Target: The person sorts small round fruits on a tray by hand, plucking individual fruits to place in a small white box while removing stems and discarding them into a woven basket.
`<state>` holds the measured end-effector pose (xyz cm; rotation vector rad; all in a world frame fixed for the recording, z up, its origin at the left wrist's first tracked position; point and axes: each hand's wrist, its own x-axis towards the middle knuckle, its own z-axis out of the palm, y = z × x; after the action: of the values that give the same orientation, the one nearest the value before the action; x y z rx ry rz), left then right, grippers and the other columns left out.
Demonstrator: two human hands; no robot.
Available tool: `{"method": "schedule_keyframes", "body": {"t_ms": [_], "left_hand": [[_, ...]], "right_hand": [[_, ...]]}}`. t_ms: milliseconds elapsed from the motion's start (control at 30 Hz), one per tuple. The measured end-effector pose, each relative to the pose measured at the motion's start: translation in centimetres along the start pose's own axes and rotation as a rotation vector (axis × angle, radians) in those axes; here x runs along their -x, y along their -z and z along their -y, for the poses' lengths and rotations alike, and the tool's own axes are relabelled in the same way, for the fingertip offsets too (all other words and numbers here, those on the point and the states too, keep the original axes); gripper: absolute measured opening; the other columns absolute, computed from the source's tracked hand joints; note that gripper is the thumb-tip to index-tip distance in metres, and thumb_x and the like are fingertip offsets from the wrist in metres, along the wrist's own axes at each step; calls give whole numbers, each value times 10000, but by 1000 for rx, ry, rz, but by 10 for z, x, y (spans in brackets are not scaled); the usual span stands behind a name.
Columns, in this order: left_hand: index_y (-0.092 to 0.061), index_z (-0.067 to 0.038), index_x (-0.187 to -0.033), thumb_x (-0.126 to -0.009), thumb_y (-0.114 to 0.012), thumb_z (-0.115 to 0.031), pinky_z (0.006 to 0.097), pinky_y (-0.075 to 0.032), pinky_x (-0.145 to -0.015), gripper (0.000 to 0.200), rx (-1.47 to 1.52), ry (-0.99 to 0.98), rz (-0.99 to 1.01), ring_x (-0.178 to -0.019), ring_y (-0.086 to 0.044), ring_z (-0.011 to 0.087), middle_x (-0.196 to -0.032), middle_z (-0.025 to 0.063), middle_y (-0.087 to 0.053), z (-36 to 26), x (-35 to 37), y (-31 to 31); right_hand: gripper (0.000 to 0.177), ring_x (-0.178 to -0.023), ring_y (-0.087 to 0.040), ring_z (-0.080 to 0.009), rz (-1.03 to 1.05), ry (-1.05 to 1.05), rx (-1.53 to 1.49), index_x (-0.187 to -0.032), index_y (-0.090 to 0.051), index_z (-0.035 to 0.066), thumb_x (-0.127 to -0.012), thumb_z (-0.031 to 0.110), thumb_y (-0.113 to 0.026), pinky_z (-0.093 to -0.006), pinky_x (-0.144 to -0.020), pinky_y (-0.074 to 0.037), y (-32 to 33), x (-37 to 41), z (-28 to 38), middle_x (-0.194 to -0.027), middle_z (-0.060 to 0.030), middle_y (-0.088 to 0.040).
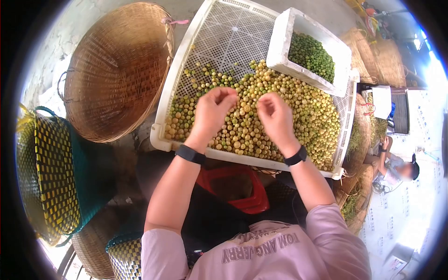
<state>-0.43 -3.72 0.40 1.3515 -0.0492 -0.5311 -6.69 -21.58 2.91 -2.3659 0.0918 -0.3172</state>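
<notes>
A shallow white plastic crate with a mesh bottom holds many small round yellow-green fruits, spread thickest toward its near and right sides. My left hand is over the fruits left of the middle, its thumb and fingers pinched together. Just to the right, my right hand has its fingers curled in, also above the fruits. Whatever either hand pinches is too small or hidden to make out. In the crate's far right corner a white foam box contains smaller, darker green fruits.
To the left stands a large brown wicker basket, with a black-and-yellow woven basket nearer. A red plastic stool is beneath the crate. More baskets line the right side, where another person sits.
</notes>
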Motion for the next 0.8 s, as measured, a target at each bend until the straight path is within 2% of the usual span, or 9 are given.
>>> {"method": "schedule_keyframes", "body": {"t_ms": [67,133,200,300,333,400,500,600,800], "left_hand": [[-630,-9,-1123,-968,-560,-135,162,-441,-686,211,139,-38,-110,-747,-523,37,-874,-18,-623,-8,-4,12],[-646,-28,-1091,-960,-565,-120,165,-444,-686,180,399,-37,-169,-770,-534,36,-870,-25,-611,-11,-9,28],[-635,-24,-1117,-963,-560,-121,168,-432,-671,196,490,-42,-194,-764,-509,38,-866,-27,-587,-13,-11,36],[-616,-15,-1152,-965,-554,-116,175,-409,-643,221,635,-44,-199,-757,-479,44,-865,-26,-555,-10,-13,46],[-608,-10,-1163,-964,-552,-110,179,-398,-630,230,700,-47,-174,-757,-473,49,-868,-22,-546,-13,-12,48],[-596,4,-1159,-965,-520,-94,183,-384,-615,230,689,-42,-180,-754,-467,52,-873,-13,-539,-15,-11,49],[-596,13,-1125,-957,-461,-76,182,-387,-618,234,641,-6,-200,-753,-471,52,-872,-8,-542,-16,-10,50],[-591,12,-1131,-954,-460,-70,182,-389,-617,235,660,9,-184,-748,-472,55,-874,-8,-543,-18,-10,51],[-589,12,-1113,-953,-447,-68,181,-385,-610,229,659,-6,-192,-743,-472,56,-874,-4,-541,-16,-11,53]], "right_hand": [[120,-713,-643,-174,-42,19,368,-943,-604,92,-832,56,-633,-287,-619,-519,23,-12,-22,-882,-39,-617],[99,-707,-626,-180,-52,188,759,-931,-614,86,-834,71,-620,-300,-643,-517,42,-20,-33,-934,-37,-595],[64,-709,-613,-174,-44,135,716,-907,-629,75,-845,92,-633,-297,-647,-506,35,-31,-37,-950,-39,-591],[64,-700,-608,-169,76,69,427,-887,-652,90,-871,152,-650,-279,-621,-496,-3,-52,-28,-924,-35,-599],[63,-713,-609,-179,93,102,371,-880,-648,93,-875,155,-641,-297,-646,-502,-15,-58,-28,-914,-45,-603],[82,-785,-612,-219,143,130,379,-873,-643,88,-871,170,-636,-343,-708,-509,-37,-71,-33,-918,-64,-599],[118,-837,-595,-228,188,99,429,-882,-630,82,-868,199,-641,-358,-745,-498,-58,-83,-38,-899,-56,-596],[143,-868,-589,-242,192,123,490,-869,-620,81,-838,217,-653,-370,-756,-494,-71,-90,-42,-868,-63,-589],[111,-712,-597,-259,197,-15,376,-841,-549,71,-818,155,-618,-389,-663,-492,-61,-100,-27,-789,-75,-598]]}}
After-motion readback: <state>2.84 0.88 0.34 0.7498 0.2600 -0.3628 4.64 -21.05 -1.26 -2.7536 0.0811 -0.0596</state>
